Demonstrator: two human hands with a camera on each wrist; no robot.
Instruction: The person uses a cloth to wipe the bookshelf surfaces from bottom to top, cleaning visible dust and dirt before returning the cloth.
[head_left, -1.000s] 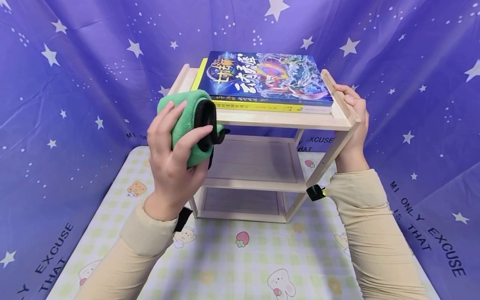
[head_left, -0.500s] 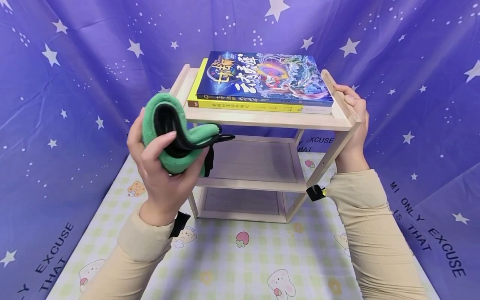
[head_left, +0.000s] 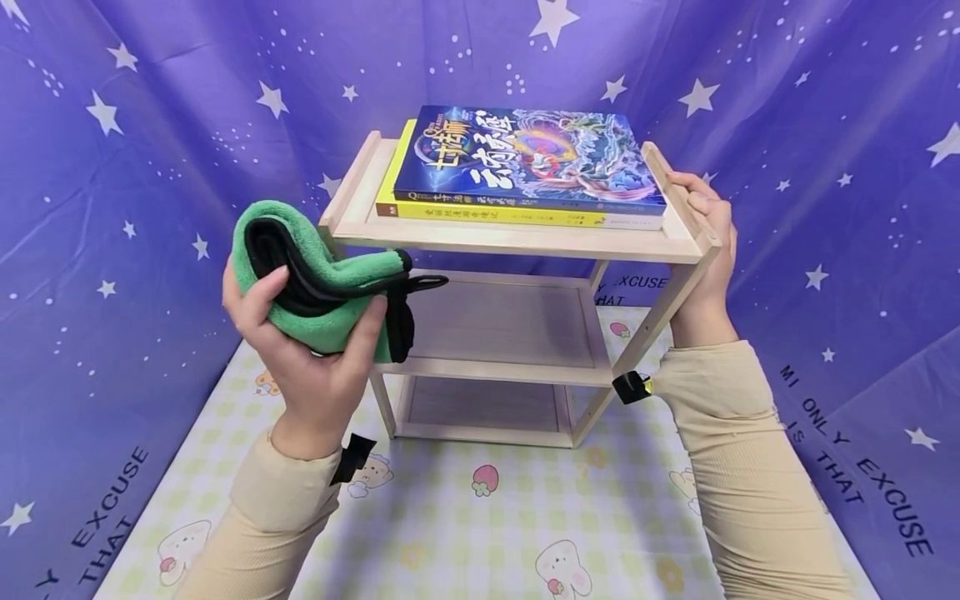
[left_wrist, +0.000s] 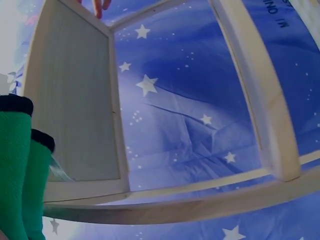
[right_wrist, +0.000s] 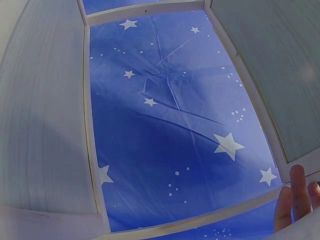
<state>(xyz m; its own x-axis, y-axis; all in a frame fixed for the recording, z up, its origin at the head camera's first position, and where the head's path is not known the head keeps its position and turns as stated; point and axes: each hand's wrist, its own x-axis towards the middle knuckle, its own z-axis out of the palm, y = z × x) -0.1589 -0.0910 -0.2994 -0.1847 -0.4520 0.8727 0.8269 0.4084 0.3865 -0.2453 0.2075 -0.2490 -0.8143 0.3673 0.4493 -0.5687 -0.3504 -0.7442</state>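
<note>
A folded green cloth (head_left: 322, 275) with black edging and a black hanging loop is gripped in my left hand (head_left: 307, 375), fingers behind it and thumb in front. It is held left of a pale wooden three-tier shelf (head_left: 517, 242), overlapping the shelf's left side in the head view. The left wrist view shows the cloth's green folds (left_wrist: 30, 170) at its left edge. My right hand (head_left: 708, 250) grips the shelf's upper right side; in the right wrist view its fingers (right_wrist: 298, 195) lie near the top board's edge. A blue illustrated book (head_left: 532, 158) lies on a yellow book (head_left: 487, 211) on the top tier.
The shelf's middle tier (head_left: 517, 321) and bottom tier (head_left: 483, 408) sit below the books. Under the shelf is a checked tablecloth (head_left: 465, 533) with cartoon prints. A purple star-patterned curtain (head_left: 480, 50) hangs behind and on both sides.
My left hand has moved left and slightly down, away from the books, with the green cloth turned so its folds face the camera. The yellow book's left end now shows. My right hand stays put.
</note>
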